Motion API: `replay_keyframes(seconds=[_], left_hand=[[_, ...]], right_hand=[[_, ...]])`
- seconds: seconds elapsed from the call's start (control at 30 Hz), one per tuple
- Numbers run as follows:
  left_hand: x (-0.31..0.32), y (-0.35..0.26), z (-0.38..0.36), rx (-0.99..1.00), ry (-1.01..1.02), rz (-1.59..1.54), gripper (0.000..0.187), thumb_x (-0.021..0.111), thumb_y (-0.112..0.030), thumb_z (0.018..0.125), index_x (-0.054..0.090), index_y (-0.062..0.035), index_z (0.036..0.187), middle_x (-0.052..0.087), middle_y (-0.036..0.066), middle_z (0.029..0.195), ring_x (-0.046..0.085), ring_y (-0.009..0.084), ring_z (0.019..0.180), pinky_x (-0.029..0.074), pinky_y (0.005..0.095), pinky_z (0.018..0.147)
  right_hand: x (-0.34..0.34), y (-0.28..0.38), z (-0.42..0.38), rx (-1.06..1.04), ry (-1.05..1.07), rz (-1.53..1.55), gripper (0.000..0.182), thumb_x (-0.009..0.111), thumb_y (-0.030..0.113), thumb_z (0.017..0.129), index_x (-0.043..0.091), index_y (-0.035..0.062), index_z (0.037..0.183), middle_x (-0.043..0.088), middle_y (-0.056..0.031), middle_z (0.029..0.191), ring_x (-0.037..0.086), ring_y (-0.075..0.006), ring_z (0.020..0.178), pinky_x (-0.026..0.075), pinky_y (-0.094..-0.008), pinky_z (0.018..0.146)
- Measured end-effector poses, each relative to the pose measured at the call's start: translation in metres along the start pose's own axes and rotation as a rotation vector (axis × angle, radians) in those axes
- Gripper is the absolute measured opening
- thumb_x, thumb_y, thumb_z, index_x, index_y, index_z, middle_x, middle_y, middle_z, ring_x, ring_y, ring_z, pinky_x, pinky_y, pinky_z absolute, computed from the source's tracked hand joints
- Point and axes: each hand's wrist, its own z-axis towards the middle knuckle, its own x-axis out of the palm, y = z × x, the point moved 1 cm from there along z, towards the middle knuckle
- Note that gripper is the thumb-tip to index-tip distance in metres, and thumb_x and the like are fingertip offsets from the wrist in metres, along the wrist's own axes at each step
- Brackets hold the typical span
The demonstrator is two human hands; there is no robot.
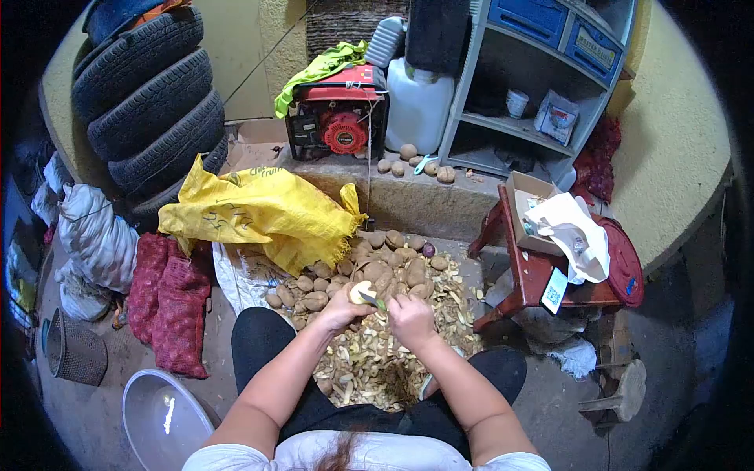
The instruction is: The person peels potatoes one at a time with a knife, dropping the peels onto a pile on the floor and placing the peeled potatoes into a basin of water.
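Note:
My left hand (342,308) holds a partly peeled potato (361,292), its pale flesh showing. Just right of it, my right hand (410,318) grips a peeler (379,302) whose tip touches the potato. Both hands hover over a heap of peelings (369,361) on the floor between my knees. A pile of unpeeled brown potatoes (377,267) lies just beyond the hands.
A yellow sack (259,208) lies behind the potatoes, with red mesh bags (169,302) at the left. A pale bowl (161,420) sits near my left knee. Stacked tyres (149,102), a red generator (338,118), a white jug (416,106), a shelf unit (534,78) and a red stool (542,267) surround the spot.

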Motion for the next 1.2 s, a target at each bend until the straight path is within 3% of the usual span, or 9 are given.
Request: replay_keyframes(seconds=[0.37,0.43,0.5,0.63,0.73,0.8,0.93,1.1,1.2], left_hand=[[0.009,-0.009,-0.009,-0.033,0.094,0.089,0.056,0.073,-0.002,0.058,0.041,-0.0022,0.104,0.051,0.002,0.088,0.05,0.0091,0.081,0.044,0.0218,0.068],[0.003,-0.009,-0.007,-0.117,0.069,0.001,0.058,0.073,-0.001,0.058,0.04,-0.0025,0.106,0.05,0.001,0.087,0.05,0.0087,0.079,0.045,0.0223,0.065],[0.001,-0.007,-0.003,0.059,0.08,-0.079,0.058,0.071,0.0,0.06,0.037,-0.0046,0.107,0.048,0.0,0.085,0.051,0.0089,0.073,0.046,0.0232,0.056],[0.003,-0.012,-0.005,-0.168,0.053,-0.28,0.055,0.068,-0.002,0.065,0.038,-0.0119,0.11,0.047,0.0,0.091,0.048,0.0111,0.081,0.047,0.0294,0.066],[0.003,-0.003,-0.004,-0.252,0.017,-0.453,0.035,0.059,-0.024,0.078,0.043,-0.0139,0.108,0.051,0.002,0.091,0.049,0.0147,0.081,0.046,0.0355,0.067],[0.012,-0.003,-0.002,-0.353,-0.046,-0.612,0.035,0.046,-0.041,0.084,0.048,-0.0146,0.106,0.054,0.005,0.097,0.051,0.0196,0.082,0.044,0.0417,0.068],[0.022,0.005,-0.002,-0.402,-0.015,-0.723,0.033,0.042,-0.037,0.087,0.047,-0.0093,0.105,0.053,0.009,0.097,0.055,0.0243,0.077,0.046,0.0388,0.064],[0.028,0.017,0.005,-0.48,-0.106,-0.718,0.025,0.05,-0.026,0.084,0.048,-0.0088,0.101,0.055,0.009,0.091,0.055,0.023,0.076,0.047,0.0361,0.059],[0.026,0.026,0.008,-0.45,-0.026,-0.719,0.024,0.048,-0.03,0.085,0.049,-0.0109,0.099,0.055,0.007,0.089,0.055,0.0211,0.075,0.044,0.0334,0.055]], right_hand=[[0.025,-0.025,-0.014,0.311,0.172,0.052,0.013,0.056,0.012,0.063,0.052,0.0061,0.074,0.058,-0.0116,0.07,0.058,-0.0282,0.065,0.046,-0.0386,0.057],[0.031,-0.038,-0.017,0.747,0.583,0.102,0.024,0.057,0.021,0.072,0.055,0.005,0.09,0.059,-0.0164,0.074,0.058,-0.0322,0.073,0.045,-0.0416,0.064],[0.034,-0.049,-0.021,0.798,0.679,0.18,0.028,0.056,0.027,0.075,0.055,0.0061,0.094,0.06,-0.0197,0.08,0.058,-0.0341,0.078,0.045,-0.0423,0.068],[0.03,-0.061,-0.017,0.868,0.43,0.403,0.026,0.057,0.025,0.076,0.056,0.0047,0.092,0.061,-0.016,0.074,0.059,-0.028,0.069,0.045,-0.0372,0.064],[0.026,-0.072,-0.01,1.27,0.03,1.006,0.018,0.057,0.021,0.079,0.053,0.0035,0.077,0.049,0.0002,0.061,0.046,-0.0103,0.052,0.037,-0.0263,0.049],[0.036,-0.088,-0.012,1.416,-0.049,1.206,0.016,0.056,0.018,0.08,0.053,0.0023,0.083,0.053,-0.0029,0.067,0.052,-0.0139,0.055,0.044,-0.0288,0.05],[0.045,-0.091,-0.012,1.459,-0.105,1.504,0.016,0.055,0.018,0.082,0.053,0.0028,0.085,0.054,-0.0056,0.069,0.055,-0.018,0.057,0.048,-0.0337,0.048],[0.056,-0.077,0.003,1.376,-0.287,1.426,0.02,0.059,0.021,0.08,0.053,0.0028,0.081,0.054,-0.0037,0.068,0.051,-0.0149,0.053,0.044,-0.0308,0.047],[0.055,-0.073,0.009,1.287,-0.252,1.001,0.027,0.066,0.026,0.074,0.055,0.0013,0.073,0.054,-0.0034,0.064,0.048,-0.0118,0.057,0.04,-0.0287,0.055]])
